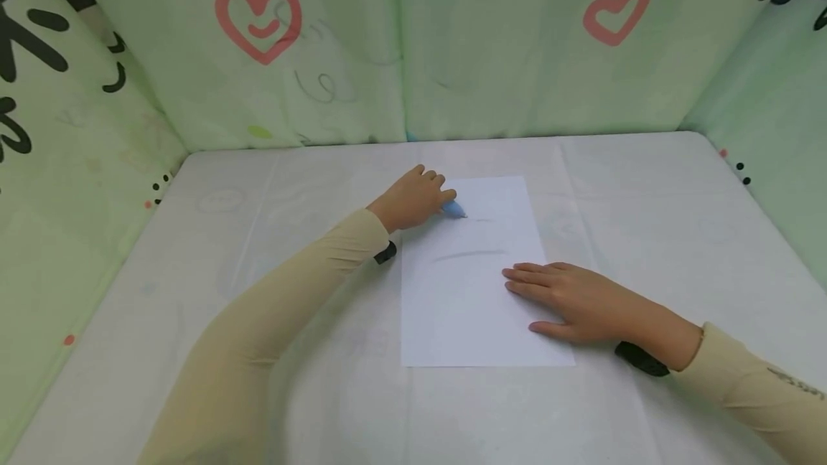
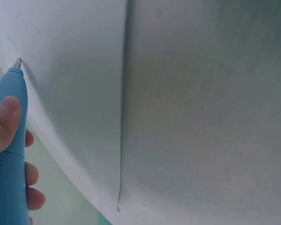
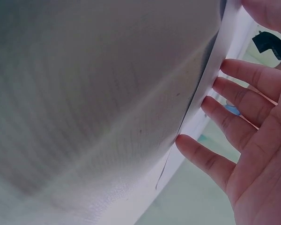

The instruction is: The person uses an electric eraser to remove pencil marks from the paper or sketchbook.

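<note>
Blue pen-shaped tool (image 2: 10,173) is in my left hand (image 1: 413,198), whose thumb and fingers are curled around its body; its metal tip is at the upper part of the white sheet (image 1: 472,314). On this sheet I can see two faint grey lines (image 1: 468,255). My right hand (image 1: 575,301) has its fingers straight and spread, gripping nothing, and they rest over the right side of the sheet, which lies on the white table (image 1: 323,393)

The light-blue tapered pen (image 2: 8,180) looks like smooth plastic with a grey metal tip (image 2: 18,63), the white rectangular sheet (image 1: 478,307) matt paper, and the green printed backdrop (image 1: 465,85) at 12 o'clock cloth.
</note>
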{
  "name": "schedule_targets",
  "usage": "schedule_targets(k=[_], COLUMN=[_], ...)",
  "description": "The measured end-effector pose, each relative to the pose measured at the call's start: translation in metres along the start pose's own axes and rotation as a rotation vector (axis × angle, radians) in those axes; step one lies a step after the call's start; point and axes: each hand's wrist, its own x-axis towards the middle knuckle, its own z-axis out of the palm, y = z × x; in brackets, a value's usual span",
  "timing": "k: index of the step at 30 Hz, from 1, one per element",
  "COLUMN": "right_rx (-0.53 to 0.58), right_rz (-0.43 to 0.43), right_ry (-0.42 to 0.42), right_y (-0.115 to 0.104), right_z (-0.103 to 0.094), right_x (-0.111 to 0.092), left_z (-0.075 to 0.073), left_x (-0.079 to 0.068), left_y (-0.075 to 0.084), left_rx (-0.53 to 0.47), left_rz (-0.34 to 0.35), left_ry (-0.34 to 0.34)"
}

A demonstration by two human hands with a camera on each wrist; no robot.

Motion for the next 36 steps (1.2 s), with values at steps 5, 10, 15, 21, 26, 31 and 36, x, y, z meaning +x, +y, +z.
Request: schedule_targets(k=[5,10,15,21,26,31,36], right_rx=[0.000,0.000,-0.003,-0.002,-0.004,-0.006,-0.003], right_rz=[0.003,0.008,0.012,0.004,0.003,-0.001,0.008], right_ry=[-0.003,-0.008,-0.018,-0.008,0.006,0.017,0.004], right_y=[0.0000,-0.0008,-0.0013,-0.0008,-0.0002,0.0001,-0.0011], right_z=[-0.0010,-0.0013,-0.0021,-0.0026,-0.0019,-0.0011,-0.0010], right_x=[-0.0002,-0.0001,-0.0002,0.0003,-0.0004,-0.0010,-0.0011], left_z=[-0.0021,-0.0032,-0.0026,-0.0042,-0.0060,-0.0079,-0.0078], left_x=[0.0011,0.0014,0.0024,0.0032,0.0026,0.0015,0.0022], left_y=[0.0011,0.0021,0.0031,0.0037,0.0051,0.0059,0.0063], left_rx=[-0.006,0.006,-0.011,-0.005,-0.011,-0.014,0.005], left_rz=[0.006,0.007,0.025,0.017,0.023,0.024,0.013], left_ry=[-0.010,0.001,0.007,-0.017,-0.007,-0.003,-0.018])
